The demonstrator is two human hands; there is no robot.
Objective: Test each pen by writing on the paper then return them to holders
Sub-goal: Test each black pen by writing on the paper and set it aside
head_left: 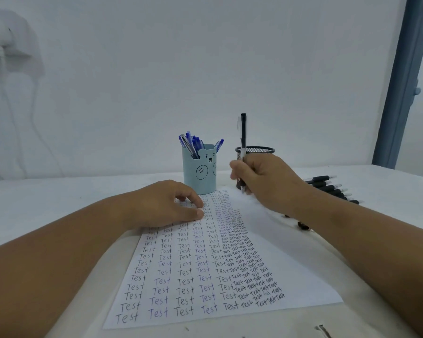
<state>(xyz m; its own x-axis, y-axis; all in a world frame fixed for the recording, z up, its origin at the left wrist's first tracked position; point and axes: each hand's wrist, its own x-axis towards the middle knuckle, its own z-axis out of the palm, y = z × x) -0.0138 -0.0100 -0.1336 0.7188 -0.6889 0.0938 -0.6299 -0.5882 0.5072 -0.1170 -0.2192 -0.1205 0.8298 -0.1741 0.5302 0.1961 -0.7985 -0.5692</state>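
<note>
A sheet of paper (220, 276) lies on the white table (47, 203), nearest the viewer, filled with rows of the handwritten word "Test" in blue and black ink.

The left hand (166, 203) rests palm down on the paper's far left part, at about 10 o'clock from the sheet's middle; its fingers are loosely bent, fingertips pressing the sheet, holding nothing.

The right hand (266, 184) is at about 1 o'clock, its forearm coming in from the lower right. Its grip is closed around a black pen (243, 147), pinched low on the barrel between thumb and fingers. The pen stands nearly upright, its clip end rising well above the knuckles and its tip at the paper's far right corner.

Beyond the paper, at 12 o'clock, stands a light blue holder (199, 172) with a bear face, full of blue pens (193, 142). Just to its right, partly behind the right hand, is a black mesh holder (257, 151). At 2 o'clock, a row of black pens (327, 187) lies on the table.
</note>
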